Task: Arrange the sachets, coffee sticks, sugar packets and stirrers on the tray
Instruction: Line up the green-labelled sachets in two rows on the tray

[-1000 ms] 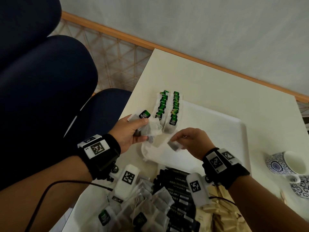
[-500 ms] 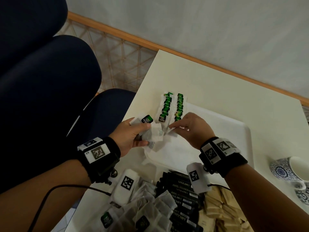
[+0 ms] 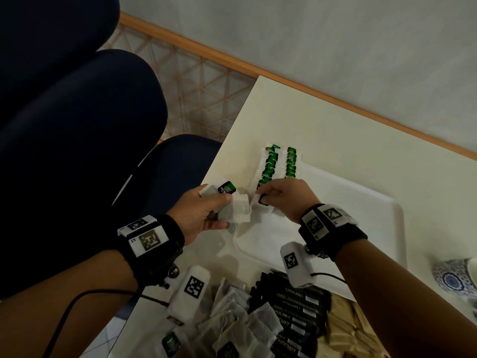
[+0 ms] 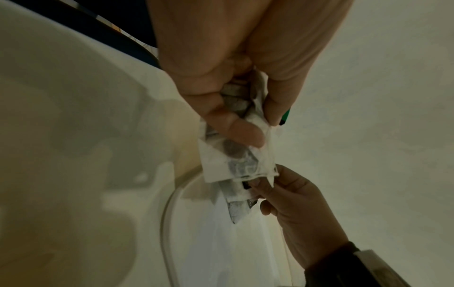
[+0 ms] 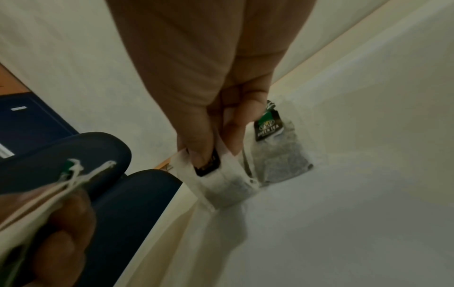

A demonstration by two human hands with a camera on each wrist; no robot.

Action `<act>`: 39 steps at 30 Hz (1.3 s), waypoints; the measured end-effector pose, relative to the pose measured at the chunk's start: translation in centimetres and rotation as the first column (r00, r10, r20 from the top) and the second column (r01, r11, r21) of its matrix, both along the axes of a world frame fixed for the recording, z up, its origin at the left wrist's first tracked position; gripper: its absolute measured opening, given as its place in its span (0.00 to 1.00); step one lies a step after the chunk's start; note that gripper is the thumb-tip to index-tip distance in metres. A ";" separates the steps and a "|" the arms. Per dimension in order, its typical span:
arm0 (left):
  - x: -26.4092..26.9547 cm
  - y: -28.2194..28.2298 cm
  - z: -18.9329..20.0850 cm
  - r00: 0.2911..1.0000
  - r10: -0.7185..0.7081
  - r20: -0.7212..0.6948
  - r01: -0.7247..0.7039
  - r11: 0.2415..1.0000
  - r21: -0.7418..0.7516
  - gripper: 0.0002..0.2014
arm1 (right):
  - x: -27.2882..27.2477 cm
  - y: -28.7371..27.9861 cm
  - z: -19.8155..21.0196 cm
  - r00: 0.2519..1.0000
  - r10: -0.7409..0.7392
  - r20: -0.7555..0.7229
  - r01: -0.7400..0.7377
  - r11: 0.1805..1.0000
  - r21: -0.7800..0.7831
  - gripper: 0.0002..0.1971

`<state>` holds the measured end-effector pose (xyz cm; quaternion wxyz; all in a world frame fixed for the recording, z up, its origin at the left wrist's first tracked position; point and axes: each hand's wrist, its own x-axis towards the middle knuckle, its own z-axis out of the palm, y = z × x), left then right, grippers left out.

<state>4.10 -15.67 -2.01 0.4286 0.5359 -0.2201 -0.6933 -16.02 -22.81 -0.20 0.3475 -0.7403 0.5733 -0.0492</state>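
Note:
My left hand (image 3: 206,210) grips a bunch of tea sachets (image 3: 236,209) by the tray's near-left corner, one green tag (image 3: 226,188) sticking up; the bunch (image 4: 236,155) hangs from my curled fingers in the left wrist view. My right hand (image 3: 260,196) pinches a single tea sachet (image 5: 221,178) by its top edge and tag and holds it down at the near end of two rows of green-tagged sachets (image 3: 280,165) lying on the white tray (image 3: 361,228). A laid sachet (image 5: 280,153) lies just beyond it.
Near the table's front edge lie a heap of loose tea sachets (image 3: 232,326), black coffee sticks (image 3: 294,313) and tan sugar packets (image 3: 346,329). A blue-patterned cup (image 3: 456,276) stands at the right. A dark blue chair (image 3: 77,140) is left of the table.
My right hand carried its sachet from the tray's near side up to the near end of the left sachet row. My left hand has stayed put with its bunch.

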 end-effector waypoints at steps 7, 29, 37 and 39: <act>0.3 -0.2 -0.2 1.000 0.004 0.015 -0.004 1.000 0.005 0.12 | 0.6 -1.2 -0.9 0.992 -0.101 0.081 0.103 0.994 -0.021 0.05; -3.4 -0.2 0.5 0.999 -0.046 0.001 0.046 0.999 -0.021 0.02 | -1.3 4.9 0.6 0.845 -0.227 0.483 0.170 0.972 0.160 0.10; -3.7 0.0 0.6 1.000 -0.012 -0.017 0.012 1.000 -0.004 0.02 | -4.5 5.2 1.4 0.886 -0.188 0.424 0.111 0.974 0.200 0.29; -3.6 -0.1 0.6 1.000 -0.004 -0.021 0.004 1.000 -0.003 0.02 | -4.8 5.0 1.2 0.917 -0.167 0.362 0.130 0.984 0.124 0.23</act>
